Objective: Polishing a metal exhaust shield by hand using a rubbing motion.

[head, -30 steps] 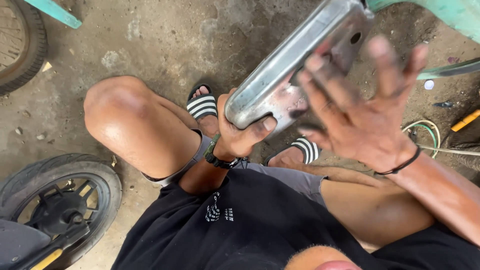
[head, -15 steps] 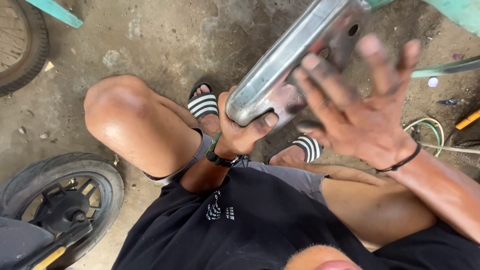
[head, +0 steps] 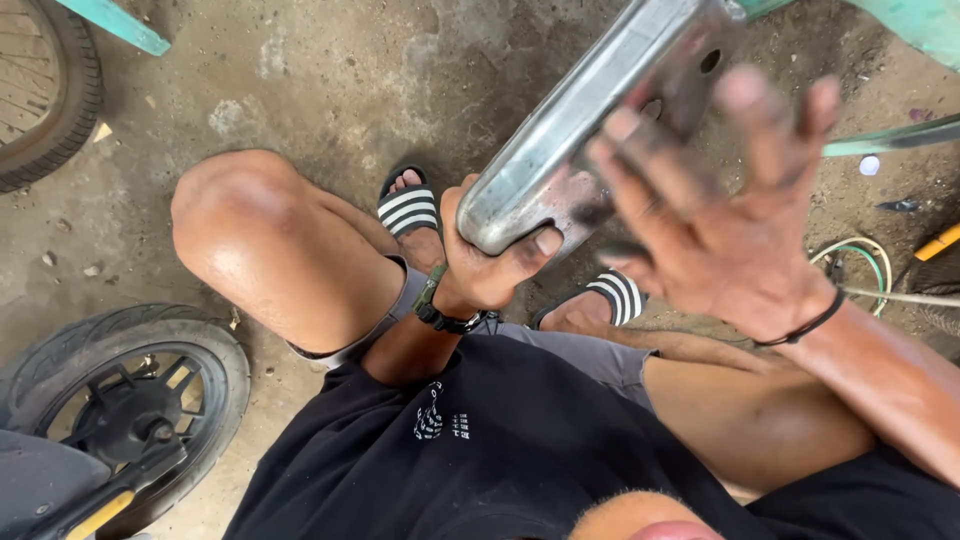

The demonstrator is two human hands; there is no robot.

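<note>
One-handed hold on a greasy metal part

The left hand (head: pixel 490 265) is clamped on the lower end of the curved silver metal cover (head: pixel 590 130), raised above the sandalled feet (head: pixel 410 210); the right hand (head: pixel 730 225) hovers spread apart beside it. Judging by the grimy fingers, the cover could slip onto the feet.

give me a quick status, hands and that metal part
Left hand gripping lower end of the grey metal part. Right hand open, fingers spread, blurred, in front of it. Nothing blocking.
</note>
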